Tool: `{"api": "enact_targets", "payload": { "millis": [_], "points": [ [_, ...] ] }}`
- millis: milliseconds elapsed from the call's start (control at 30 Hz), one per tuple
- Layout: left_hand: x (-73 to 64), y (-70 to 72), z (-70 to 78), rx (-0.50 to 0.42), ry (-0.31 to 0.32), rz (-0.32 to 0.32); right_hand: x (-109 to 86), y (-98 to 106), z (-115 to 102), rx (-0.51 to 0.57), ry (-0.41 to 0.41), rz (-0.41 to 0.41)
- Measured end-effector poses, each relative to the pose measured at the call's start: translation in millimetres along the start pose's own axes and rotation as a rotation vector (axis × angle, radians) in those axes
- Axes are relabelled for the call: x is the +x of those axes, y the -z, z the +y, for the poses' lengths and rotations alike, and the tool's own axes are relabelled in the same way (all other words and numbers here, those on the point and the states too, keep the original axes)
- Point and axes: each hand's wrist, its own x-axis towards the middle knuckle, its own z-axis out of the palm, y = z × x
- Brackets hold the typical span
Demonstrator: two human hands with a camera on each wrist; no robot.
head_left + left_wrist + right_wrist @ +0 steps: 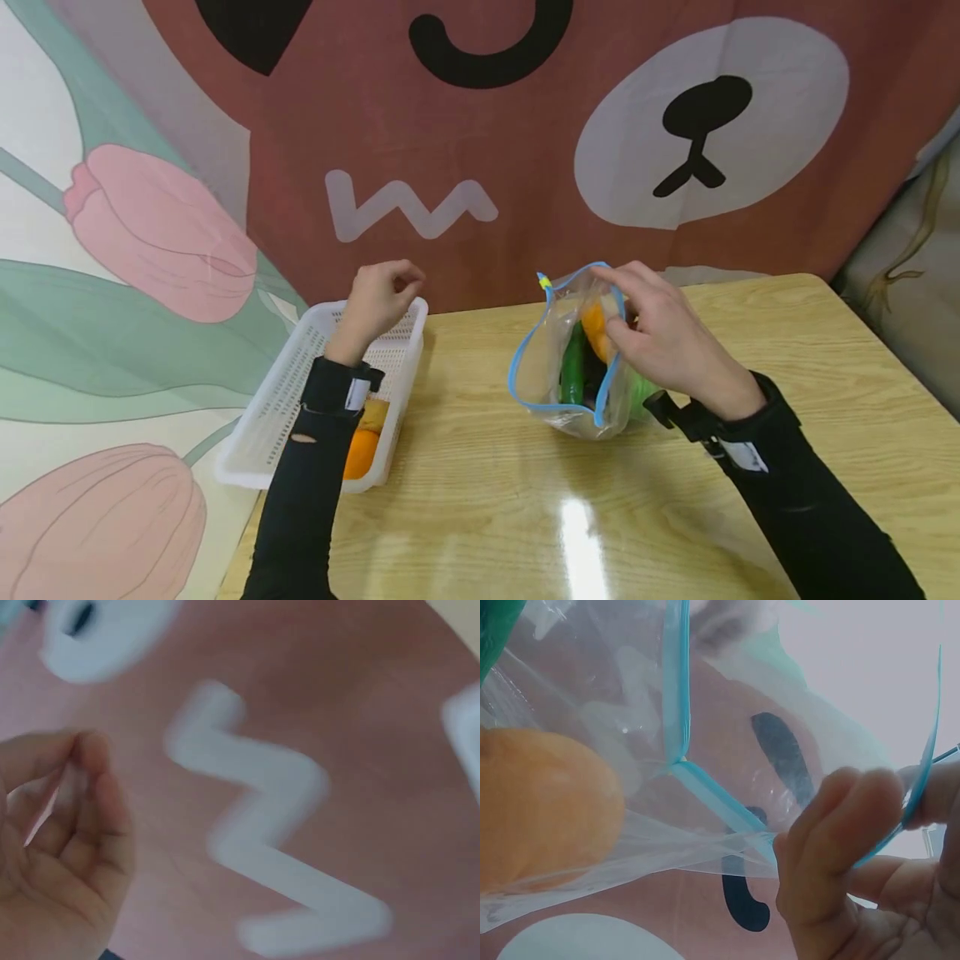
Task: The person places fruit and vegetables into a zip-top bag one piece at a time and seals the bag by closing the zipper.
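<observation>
My right hand (660, 333) pinches the blue-edged rim of a clear zip bag (551, 421) standing on the table with its mouth spread. Inside the bag are a long green cucumber-like vegetable (573, 367), a rounded orange-yellow item (547, 806) and something dark beside them. A yellow slider (544, 282) sits at the rim's far corner. Over the far end of a white perforated basket (255, 433), my left hand (375, 304) has loosely bent fingers, thumb tip near the index, with nothing visible between them. An orange fruit (362, 454) and a yellowish-brown item (373, 414) lie in the basket, partly hidden by my left sleeve.
The wooden table (480, 508) reaches back to a brown printed cloth (525, 250) hanging behind it. A pale green item (641, 392) shows at the bag's right side, partly covered; whether it is inside cannot be told. Floral cloth (112, 367) hangs at left.
</observation>
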Motion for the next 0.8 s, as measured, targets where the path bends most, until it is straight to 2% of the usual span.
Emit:
{"api": "enact_targets", "payload": {
  "millis": [67,167,300,467,533,600,733,767,800],
  "points": [
    [-5.3,1.6,-26.0,0.034,0.090,-0.057,0.2,0.1,-0.7,0.009,-0.007,-0.011],
    [-16.2,1.2,-59.2,0.076,0.175,-0.166,0.5,0.0,-1.2,0.015,-0.013,-0.019],
    [-29.3,-4.0,-91.3,0.131,0.288,-0.370,0.1,0.6,-1.5,0.024,-0.016,-0.021],
    [-41.5,-12.8,-113.7,0.157,0.492,-0.629,-1.5,1.8,-0.5,0.010,-0.010,-0.010],
    [-47.2,-15.2,-119.8,0.164,0.567,-0.704,-1.6,2.0,-0.1,0.005,-0.004,-0.006],
    [-53.4,-17.9,-125.7,0.137,0.660,-0.755,-1.6,2.1,0.0,0.004,0.000,-0.006],
    [-65.3,-25.3,-136.2,0.102,0.758,-0.834,-1.8,2.4,-1.3,0.006,-0.009,-0.017],
    [-68.3,-27.1,-138.9,0.093,0.767,-0.849,-2.1,2.6,-2.0,0.004,-0.015,-0.025],
    [-71.2,-29.1,-141.6,0.112,0.749,-0.868,-2.4,2.9,-2.8,0.004,-0.021,-0.035]
  ]
}}
